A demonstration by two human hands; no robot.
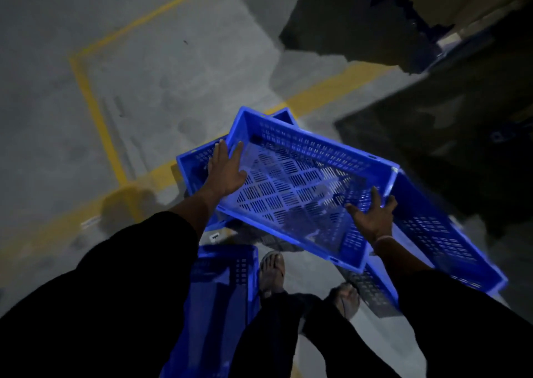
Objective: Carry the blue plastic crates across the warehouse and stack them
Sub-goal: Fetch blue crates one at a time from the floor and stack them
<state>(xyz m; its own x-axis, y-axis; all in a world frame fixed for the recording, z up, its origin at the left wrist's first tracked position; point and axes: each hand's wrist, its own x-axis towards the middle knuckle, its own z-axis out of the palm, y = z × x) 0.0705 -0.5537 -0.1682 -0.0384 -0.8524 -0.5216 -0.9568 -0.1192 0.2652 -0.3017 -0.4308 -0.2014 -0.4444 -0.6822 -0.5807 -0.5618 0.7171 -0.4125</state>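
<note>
A person in dark sleeves stands over a tilted blue crate (pixel 300 187), which sits askew on top of other blue crates (pixel 444 233) on the grey warehouse floor (pixel 173 69). The left hand (pixel 226 168) lies flat on the crate's left rim, fingers spread. The right hand (pixel 372 219) is also spread, palm at the crate's right wall; whether it grips the wall cannot be told. Yellow lines (pixel 92 103) mark the floor, and two sandalled feet (pixel 272 271) show below.
</note>
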